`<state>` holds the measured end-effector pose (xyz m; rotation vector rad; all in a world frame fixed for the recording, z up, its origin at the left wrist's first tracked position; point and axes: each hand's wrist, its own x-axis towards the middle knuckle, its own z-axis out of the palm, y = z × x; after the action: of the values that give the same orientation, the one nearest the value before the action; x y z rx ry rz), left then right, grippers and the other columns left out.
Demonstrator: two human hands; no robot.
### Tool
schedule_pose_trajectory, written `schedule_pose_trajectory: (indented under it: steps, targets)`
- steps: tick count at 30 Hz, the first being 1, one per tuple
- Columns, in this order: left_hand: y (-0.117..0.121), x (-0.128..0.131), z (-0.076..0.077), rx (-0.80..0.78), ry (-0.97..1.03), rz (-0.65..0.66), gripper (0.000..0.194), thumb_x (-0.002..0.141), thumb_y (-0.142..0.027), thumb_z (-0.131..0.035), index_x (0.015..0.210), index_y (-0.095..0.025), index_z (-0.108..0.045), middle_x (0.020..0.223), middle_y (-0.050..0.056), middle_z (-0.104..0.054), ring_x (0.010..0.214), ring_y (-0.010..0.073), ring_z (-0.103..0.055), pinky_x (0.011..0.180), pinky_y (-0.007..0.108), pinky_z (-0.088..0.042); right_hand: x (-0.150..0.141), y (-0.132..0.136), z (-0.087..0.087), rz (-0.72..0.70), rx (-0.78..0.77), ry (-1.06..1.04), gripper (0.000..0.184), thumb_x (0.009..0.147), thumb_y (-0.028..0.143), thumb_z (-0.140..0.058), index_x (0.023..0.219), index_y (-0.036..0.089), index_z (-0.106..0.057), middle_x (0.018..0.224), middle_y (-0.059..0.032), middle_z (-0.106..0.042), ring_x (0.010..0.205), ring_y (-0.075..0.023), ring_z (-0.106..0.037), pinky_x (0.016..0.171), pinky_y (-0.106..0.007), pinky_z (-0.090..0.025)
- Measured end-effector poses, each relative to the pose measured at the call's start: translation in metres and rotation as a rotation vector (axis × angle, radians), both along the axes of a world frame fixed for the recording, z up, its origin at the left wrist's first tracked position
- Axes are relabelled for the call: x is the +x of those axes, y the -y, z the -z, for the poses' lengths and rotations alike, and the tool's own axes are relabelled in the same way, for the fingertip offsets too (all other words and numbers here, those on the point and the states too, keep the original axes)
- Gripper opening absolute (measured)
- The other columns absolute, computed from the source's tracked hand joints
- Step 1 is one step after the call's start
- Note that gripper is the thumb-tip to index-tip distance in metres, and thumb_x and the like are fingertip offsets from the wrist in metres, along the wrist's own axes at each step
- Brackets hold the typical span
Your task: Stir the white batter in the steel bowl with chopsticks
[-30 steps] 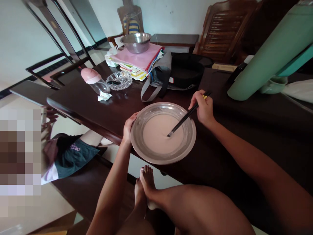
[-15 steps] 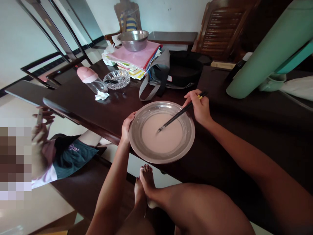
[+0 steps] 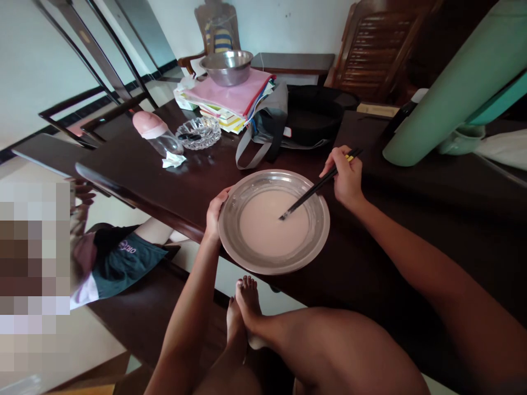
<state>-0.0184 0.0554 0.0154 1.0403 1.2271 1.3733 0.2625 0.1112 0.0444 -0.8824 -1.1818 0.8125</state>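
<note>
The bowl (image 3: pixel 230 233) is sitting right by the near edge of the table (image 3: pixel 177 192), close to the body. The left hand (image 3: pixel 214 213) is gripping the bowl's left side, likely so it isn't sliding. Pink mix (image 3: pixel 269 233) is filling the low part, and the high wall is leaving room for stirring. The right hand (image 3: pixel 346 176) is grasping two sticks (image 3: pixel 313 189) up high, so the tips are dipping in and the fingers are staying dry. On the left, more room is showing before the tissue (image 3: pixel 173 160). On the far side, the bag (image 3: pixel 267 112) is lying near, making less room. The green tube (image 3: pixel 444 93) is standing well right of the bowl.
</note>
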Motion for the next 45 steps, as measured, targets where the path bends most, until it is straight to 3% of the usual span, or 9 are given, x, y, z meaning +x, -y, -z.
schedule_pose_trajectory:
  steps: [4, 9, 15, 20, 25, 30, 35, 40, 45]
  targets:
    - [0.0001, 0.001, -0.001, -0.011, -0.002, -0.013, 0.039, 0.075, -0.043, -0.051, 0.101, -0.019, -0.069, 0.1, 0.005, -0.072, 0.098, 0.0255, -0.064, 0.085, 0.034, -0.048, -0.0032, 0.0047, -0.0002, -0.137, -0.031, 0.087, 0.039, 0.084, 0.057, -0.052, 0.07, 0.021, -0.057, 0.05, 0.0045, -0.057, 0.043, -0.0082, -0.053, 0.042, -0.021, -0.04]
    - [-0.0003, 0.0009, 0.0, 0.009, 0.025, 0.008, 0.035, 0.075, -0.04, -0.052, 0.098, -0.02, -0.07, 0.098, 0.004, -0.072, 0.098, 0.0243, -0.064, 0.085, 0.033, -0.048, 0.0013, -0.0011, -0.0007, 0.032, 0.025, 0.034, 0.042, 0.083, 0.059, -0.053, 0.064, 0.021, -0.051, 0.05, 0.0057, -0.051, 0.042, -0.0073, -0.052, 0.041, -0.021, -0.038]
    - [-0.0006, 0.0011, -0.0002, 0.004, 0.018, -0.016, 0.036, 0.075, -0.042, -0.053, 0.098, -0.019, -0.07, 0.099, 0.005, -0.073, 0.101, 0.0258, -0.064, 0.086, 0.034, -0.048, -0.0045, 0.0036, 0.0008, -0.129, -0.04, 0.077, 0.04, 0.084, 0.058, -0.052, 0.067, 0.021, -0.055, 0.047, 0.0053, -0.051, 0.044, -0.0089, -0.054, 0.045, -0.022, -0.043]
    - [-0.0015, 0.0, -0.0002, 0.007, 0.013, 0.0, 0.035, 0.076, -0.04, -0.052, 0.097, -0.02, -0.071, 0.098, 0.004, -0.073, 0.101, 0.0253, -0.063, 0.087, 0.034, -0.048, -0.001, 0.0004, -0.0001, 0.042, -0.003, -0.001, 0.043, 0.082, 0.059, -0.055, 0.062, 0.022, -0.049, 0.049, 0.0055, -0.052, 0.043, -0.0077, -0.052, 0.042, -0.022, -0.039]
    - [-0.0013, 0.0, 0.0005, 0.013, 0.021, -0.01, 0.036, 0.075, -0.041, -0.054, 0.099, -0.019, -0.07, 0.097, 0.005, -0.073, 0.1, 0.0256, -0.064, 0.086, 0.034, -0.048, -0.0052, 0.0059, -0.0012, -0.126, -0.044, 0.046, 0.039, 0.084, 0.055, -0.054, 0.065, 0.021, -0.054, 0.048, 0.0051, -0.053, 0.042, -0.0077, -0.052, 0.042, -0.022, -0.039]
    - [-0.0005, 0.0015, 0.0003, 0.007, 0.043, -0.004, 0.036, 0.076, -0.041, -0.054, 0.099, -0.018, -0.069, 0.097, 0.004, -0.073, 0.097, 0.0239, -0.065, 0.084, 0.032, -0.048, -0.0046, 0.0034, 0.0006, -0.014, 0.014, -0.014, 0.039, 0.083, 0.055, -0.055, 0.065, 0.021, -0.051, 0.049, 0.0063, -0.052, 0.042, -0.0067, -0.052, 0.04, -0.02, -0.036]
    - [-0.001, 0.0008, 0.0008, 0.037, 0.035, 0.003, 0.034, 0.077, -0.04, -0.053, 0.098, -0.019, -0.07, 0.095, 0.003, -0.073, 0.095, 0.0226, -0.065, 0.084, 0.031, -0.049, -0.0051, 0.0048, 0.0009, -0.115, 0.002, 0.057, 0.038, 0.086, 0.053, -0.053, 0.067, 0.021, -0.054, 0.049, 0.0058, -0.054, 0.043, -0.0073, -0.053, 0.043, -0.021, -0.039]
    - [-0.0011, 0.0008, 0.001, 0.027, 0.035, 0.002, 0.033, 0.077, -0.038, -0.052, 0.097, -0.019, -0.07, 0.097, 0.003, -0.073, 0.095, 0.0223, -0.065, 0.084, 0.032, -0.049, -0.0028, 0.0022, -0.0005, 0.027, 0.023, 0.009, 0.04, 0.084, 0.056, -0.054, 0.065, 0.021, -0.051, 0.048, 0.0062, -0.052, 0.042, -0.0066, -0.052, 0.04, -0.02, -0.035]
    - [-0.001, 0.0011, 0.0003, 0.025, 0.05, 0.007, 0.033, 0.077, -0.038, -0.053, 0.097, -0.019, -0.07, 0.096, 0.003, -0.073, 0.095, 0.0224, -0.065, 0.086, 0.032, -0.048, -0.0059, 0.0055, 0.0005, -0.097, -0.038, 0.07, 0.039, 0.084, 0.055, -0.054, 0.065, 0.021, -0.053, 0.045, 0.0061, -0.05, 0.043, -0.0074, -0.052, 0.041, -0.02, -0.037]
